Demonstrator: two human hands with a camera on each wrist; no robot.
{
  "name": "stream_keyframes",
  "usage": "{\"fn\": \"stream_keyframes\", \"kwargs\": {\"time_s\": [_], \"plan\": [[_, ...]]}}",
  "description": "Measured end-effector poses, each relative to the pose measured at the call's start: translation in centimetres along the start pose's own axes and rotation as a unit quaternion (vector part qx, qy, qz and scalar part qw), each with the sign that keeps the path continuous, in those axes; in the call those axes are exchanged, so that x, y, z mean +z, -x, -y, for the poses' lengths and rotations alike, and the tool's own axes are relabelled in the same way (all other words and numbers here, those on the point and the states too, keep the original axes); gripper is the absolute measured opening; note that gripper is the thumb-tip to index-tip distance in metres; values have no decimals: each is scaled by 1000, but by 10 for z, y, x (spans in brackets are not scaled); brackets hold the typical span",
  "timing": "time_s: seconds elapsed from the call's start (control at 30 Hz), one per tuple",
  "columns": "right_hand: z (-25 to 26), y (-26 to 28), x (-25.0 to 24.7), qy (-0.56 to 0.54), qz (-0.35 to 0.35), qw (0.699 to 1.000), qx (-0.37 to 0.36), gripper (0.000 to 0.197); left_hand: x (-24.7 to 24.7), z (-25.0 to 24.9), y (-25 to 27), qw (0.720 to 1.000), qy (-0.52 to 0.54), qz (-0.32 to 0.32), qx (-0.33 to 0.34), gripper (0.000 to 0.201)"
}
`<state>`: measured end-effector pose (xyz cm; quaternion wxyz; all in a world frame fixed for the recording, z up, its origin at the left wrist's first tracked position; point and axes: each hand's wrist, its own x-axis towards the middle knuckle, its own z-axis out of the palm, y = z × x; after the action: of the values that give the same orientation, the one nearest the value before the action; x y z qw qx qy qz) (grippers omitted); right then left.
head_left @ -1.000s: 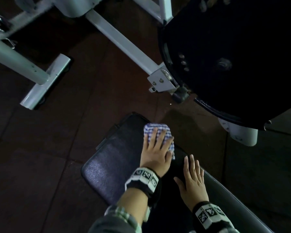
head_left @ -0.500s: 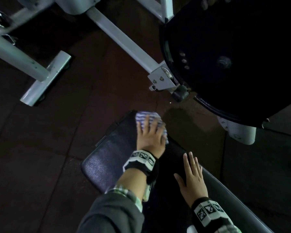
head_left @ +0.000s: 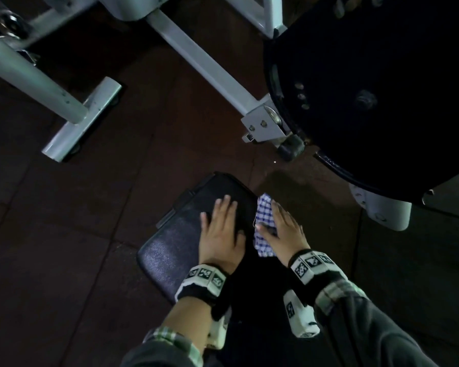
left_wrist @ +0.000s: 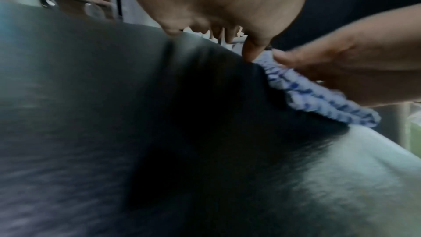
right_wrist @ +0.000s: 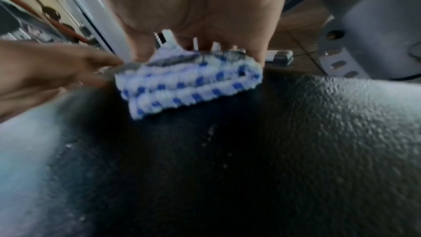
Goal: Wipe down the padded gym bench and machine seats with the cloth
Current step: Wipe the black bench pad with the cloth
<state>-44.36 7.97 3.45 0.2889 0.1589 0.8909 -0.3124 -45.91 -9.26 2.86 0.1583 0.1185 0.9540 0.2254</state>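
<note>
Checked blue-and-white cloth (head_left: 264,223) sits folded at the far right edge of the padded surface (head_left: 167,250), flat under the right hand (head_left: 284,231), fingers straight. Left hand (head_left: 220,234) rests spread on the pad, holding nothing. I'd press evenly and overlap long strokes toward the near end.

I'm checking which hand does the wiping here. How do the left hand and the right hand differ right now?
The left hand lies flat on the bare black bench pad, touching no cloth; the right hand presses on the blue-checked cloth. The left hand sits toward the pad's middle; the right hand sits at its right edge, where the cloth lies. Both have straight fingers and wear marker wristbands.
</note>
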Motion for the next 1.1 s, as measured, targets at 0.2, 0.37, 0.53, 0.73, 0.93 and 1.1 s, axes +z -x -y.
{"fn": "stream_keyframes", "kwargs": {"time_s": [0.2,0.37,0.53,0.73,0.93,1.1], "plan": [[-25,17,-12,-46,19,996,69,51,-9,57,34,985,-65,-7,-158,88],[-57,49,-17,-81,16,982,168,50,-4,60,35,982,-96,11,-164,86],[-25,18,-9,-82,19,980,183,66,-4,60,35,981,-109,20,-159,84],[56,-53,-4,-43,2,995,93,48,-4,60,31,982,-119,22,-143,80],[29,-34,0,-93,-8,993,71,50,-7,61,33,983,-98,45,-145,80],[-55,1,16,-108,-17,980,167,64,-10,60,33,984,-80,63,-146,78]]}}
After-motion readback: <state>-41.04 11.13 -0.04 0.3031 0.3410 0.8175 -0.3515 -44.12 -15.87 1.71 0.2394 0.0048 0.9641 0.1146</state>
